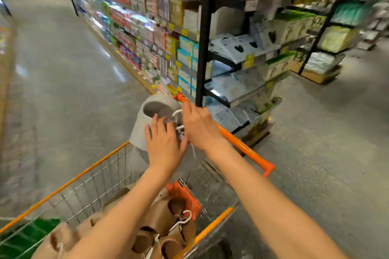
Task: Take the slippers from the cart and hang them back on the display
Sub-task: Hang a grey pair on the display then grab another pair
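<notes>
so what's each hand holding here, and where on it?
Right hand grips the white hanger hook of the grey slippers. Left hand lies flat against the slippers, fingers straight, not gripping.

Stocked shelves line a grey floor; black rack holds packets.

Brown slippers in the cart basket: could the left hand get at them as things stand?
Probably yes. The brown slippers lie uncovered on top in the cart, right under the left forearm; the left hand rests flat against the grey slippers, gripping nothing.
</notes>
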### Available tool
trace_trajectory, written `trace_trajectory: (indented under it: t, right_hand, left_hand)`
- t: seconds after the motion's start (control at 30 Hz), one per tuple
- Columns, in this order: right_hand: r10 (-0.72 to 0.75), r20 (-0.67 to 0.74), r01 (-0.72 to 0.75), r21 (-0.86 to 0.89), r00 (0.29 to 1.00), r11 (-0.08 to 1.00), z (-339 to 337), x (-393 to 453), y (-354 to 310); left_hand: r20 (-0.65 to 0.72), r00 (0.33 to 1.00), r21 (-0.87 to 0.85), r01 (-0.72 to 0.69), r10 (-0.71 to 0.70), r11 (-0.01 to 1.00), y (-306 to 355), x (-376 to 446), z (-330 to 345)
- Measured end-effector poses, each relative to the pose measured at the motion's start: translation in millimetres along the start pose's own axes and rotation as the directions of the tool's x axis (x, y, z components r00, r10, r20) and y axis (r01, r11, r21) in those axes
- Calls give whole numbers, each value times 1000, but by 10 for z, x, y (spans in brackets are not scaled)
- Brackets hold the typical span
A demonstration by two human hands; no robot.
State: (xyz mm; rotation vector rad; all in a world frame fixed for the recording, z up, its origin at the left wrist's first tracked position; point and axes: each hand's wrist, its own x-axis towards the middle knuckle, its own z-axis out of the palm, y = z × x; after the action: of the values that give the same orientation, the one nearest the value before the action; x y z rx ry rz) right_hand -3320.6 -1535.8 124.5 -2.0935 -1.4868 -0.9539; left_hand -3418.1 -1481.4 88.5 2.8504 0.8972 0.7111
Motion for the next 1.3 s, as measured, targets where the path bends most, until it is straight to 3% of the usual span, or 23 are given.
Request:
trace_trajectory:
  t: [0.1,0.27,0.5,0.63,0.8,1.03,1.17,1.3]
  right_hand:
    - [28,-198,-56,-138,980,989,-814,0,252]
    - [121,-329,-230,-315,936,921,-2240,-395,759]
    - [248,-336,-408,-582,908,703,-3745,-1471,1435]
    - [336,-384,-506,-723,860,471,-4579,-2261,1858]
    - [466,-404,-546,-807,788,223,-5466,-3089,1961]
    - [414,-666,-686,-717,621,-124,-6266,-3826,1702]
    - [340,-731,-645,-682,591,-344,-6405,-4150,1448]
    - [342,-810,-611,-584,476,-534,-6417,-4405,1212]
  left_hand:
    - [-201,973,-108,-136,113,985,546,39,-518]
    - [-398,860,-206,-423,320,882,1758,-118,-1082]
    - [-473,698,-466,-716,538,520,3536,-653,-1146]
    - [-533,584,-537,-793,612,288,4709,-1130,-1164]
    - [-542,438,-596,-802,717,40,5740,-1888,-1313]
    - [-665,173,-630,-652,726,-421,6603,-2691,-1601]
    - [-686,20,-628,-520,727,-578,6768,-3103,-1672]
    - [-587,-176,-682,-420,791,-599,6834,-3449,-1667]
